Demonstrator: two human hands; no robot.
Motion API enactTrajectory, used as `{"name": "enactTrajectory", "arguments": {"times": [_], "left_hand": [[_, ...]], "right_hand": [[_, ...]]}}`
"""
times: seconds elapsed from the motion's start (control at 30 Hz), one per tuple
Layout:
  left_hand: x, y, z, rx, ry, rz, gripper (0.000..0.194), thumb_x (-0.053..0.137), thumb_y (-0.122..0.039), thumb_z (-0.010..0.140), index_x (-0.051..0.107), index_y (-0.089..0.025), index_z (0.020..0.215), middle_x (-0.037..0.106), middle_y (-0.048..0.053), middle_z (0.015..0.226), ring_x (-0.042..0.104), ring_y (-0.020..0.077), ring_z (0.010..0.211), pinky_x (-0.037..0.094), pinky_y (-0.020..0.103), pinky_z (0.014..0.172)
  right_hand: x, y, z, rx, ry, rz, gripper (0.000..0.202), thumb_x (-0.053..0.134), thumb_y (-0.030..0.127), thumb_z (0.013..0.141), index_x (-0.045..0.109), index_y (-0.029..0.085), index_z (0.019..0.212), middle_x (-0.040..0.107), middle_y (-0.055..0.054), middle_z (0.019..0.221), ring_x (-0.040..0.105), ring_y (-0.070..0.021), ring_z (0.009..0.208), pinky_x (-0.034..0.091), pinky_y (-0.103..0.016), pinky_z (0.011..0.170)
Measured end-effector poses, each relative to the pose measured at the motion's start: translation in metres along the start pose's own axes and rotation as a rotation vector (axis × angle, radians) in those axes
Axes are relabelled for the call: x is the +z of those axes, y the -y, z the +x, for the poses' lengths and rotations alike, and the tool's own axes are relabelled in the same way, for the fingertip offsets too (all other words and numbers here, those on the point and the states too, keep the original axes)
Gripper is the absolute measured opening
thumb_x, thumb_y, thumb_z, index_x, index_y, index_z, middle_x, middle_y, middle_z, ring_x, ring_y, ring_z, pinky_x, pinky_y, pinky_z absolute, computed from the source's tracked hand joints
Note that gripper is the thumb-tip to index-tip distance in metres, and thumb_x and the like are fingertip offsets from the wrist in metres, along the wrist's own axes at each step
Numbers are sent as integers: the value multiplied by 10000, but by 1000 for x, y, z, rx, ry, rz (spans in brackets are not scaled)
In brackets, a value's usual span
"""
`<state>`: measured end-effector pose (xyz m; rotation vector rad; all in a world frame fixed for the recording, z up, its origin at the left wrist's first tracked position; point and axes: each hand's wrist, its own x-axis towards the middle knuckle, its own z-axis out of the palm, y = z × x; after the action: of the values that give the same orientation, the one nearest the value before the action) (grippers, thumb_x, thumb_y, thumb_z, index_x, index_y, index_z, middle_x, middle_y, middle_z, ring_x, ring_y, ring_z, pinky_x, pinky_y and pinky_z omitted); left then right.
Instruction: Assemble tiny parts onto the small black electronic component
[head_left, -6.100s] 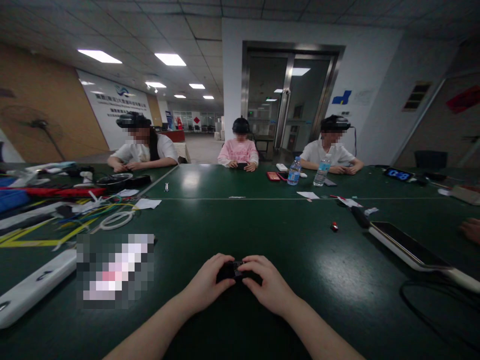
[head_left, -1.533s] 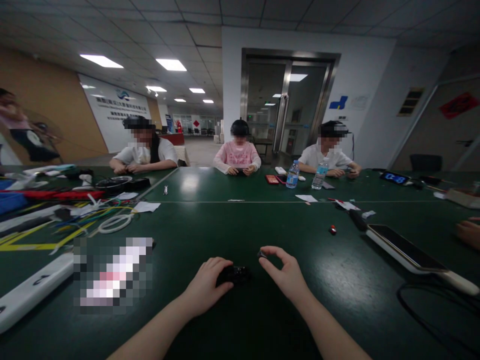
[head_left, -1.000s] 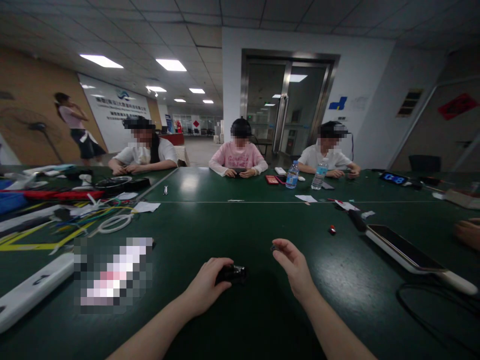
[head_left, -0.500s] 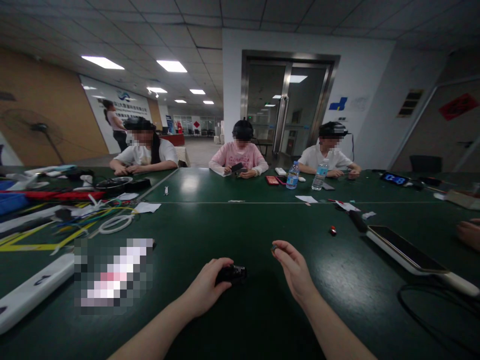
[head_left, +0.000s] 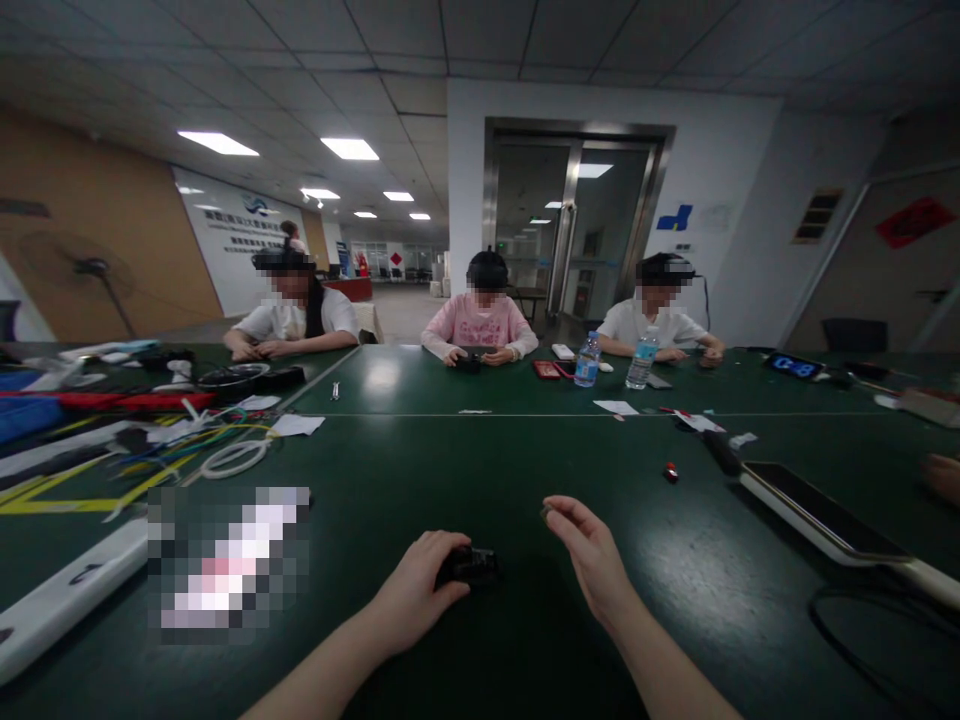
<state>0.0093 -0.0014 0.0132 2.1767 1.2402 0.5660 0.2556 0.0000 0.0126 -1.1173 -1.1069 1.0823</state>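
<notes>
My left hand (head_left: 424, 580) is closed around the left end of a small black object (head_left: 477, 565) on the dark green table (head_left: 450, 465). That object's upper side looks glossy; its exact kind I cannot make out. To the right, my right hand (head_left: 589, 550) is raised over the table, thumb and forefinger pinched on a tiny piece (head_left: 547, 511) too small to name. The two hands are apart. A small red and black item (head_left: 670, 472) lies beyond my right hand.
At right lie a white device with a dark screen (head_left: 821, 510) and a black cable (head_left: 825, 625). Two water bottles (head_left: 587, 360) stand across the table. A white power strip (head_left: 75, 590), loose cables (head_left: 232, 458) and a blurred-out patch (head_left: 236, 560) are at left. Several people sit opposite.
The whole view has tilted up slightly, so things sit a little lower. Both hands keep their grips. Across the table, the person in pink has lowered a dark object to the tabletop.
</notes>
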Motion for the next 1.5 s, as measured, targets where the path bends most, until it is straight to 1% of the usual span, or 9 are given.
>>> {"name": "enactTrajectory", "arguments": {"times": [0.07,0.17,0.3,0.53,0.7,0.83,1.13,1.5], "left_hand": [[3,3,1,9,-18,13,397,598,-222,759,512,-250,1145,557,49,1166,494,230,1075,386,381,948],[7,8,2,3,-25,12,406,604,-258,760,508,-262,1155,549,44,1173,495,233,1076,398,388,939],[8,11,1,11,-33,11,432,609,-263,755,502,-260,1173,546,50,1178,492,233,1080,401,389,939],[5,9,-1,35,-21,-6,438,583,-267,776,484,-254,1202,541,53,1185,491,222,1086,404,373,942],[5,6,0,51,-36,10,430,577,-231,767,491,-243,1188,553,57,1166,496,224,1074,401,372,937],[3,3,0,47,-23,7,421,585,-233,758,504,-235,1171,558,59,1163,494,235,1077,389,383,944],[7,9,2,56,-34,-3,429,601,-226,746,514,-239,1165,555,58,1160,491,234,1075,386,385,947],[5,5,1,40,-31,8,420,596,-242,759,512,-241,1170,557,57,1158,491,236,1071,395,397,936]], "right_hand": [[0,-2,1,-8,-4,-20,351,679,447,676,641,216,937,639,-57,924,571,-245,945,454,-385,832],[1,-2,1,-3,-2,-28,372,688,461,657,648,214,932,645,-62,929,573,-257,954,455,-396,832],[3,1,0,12,-6,-21,399,695,454,645,643,222,965,645,-62,956,569,-261,973,447,-406,850],[4,3,-2,42,26,-48,384,685,426,663,641,227,988,637,-61,990,560,-261,997,439,-416,872],[5,2,-3,36,47,-50,366,683,419,668,646,223,975,637,-61,970,560,-262,984,434,-429,873],[7,1,-4,49,56,-50,362,688,413,663,649,221,968,639,-57,970,564,-254,974,435,-415,864],[11,3,-5,69,82,-54,380,705,435,641,653,222,951,652,-52,956,568,-239,961,426,-386,861],[12,1,-8,76,158,-128,357,683,435,668,639,211,942,633,-49,947,562,-232,934,441,-379,833]]}}
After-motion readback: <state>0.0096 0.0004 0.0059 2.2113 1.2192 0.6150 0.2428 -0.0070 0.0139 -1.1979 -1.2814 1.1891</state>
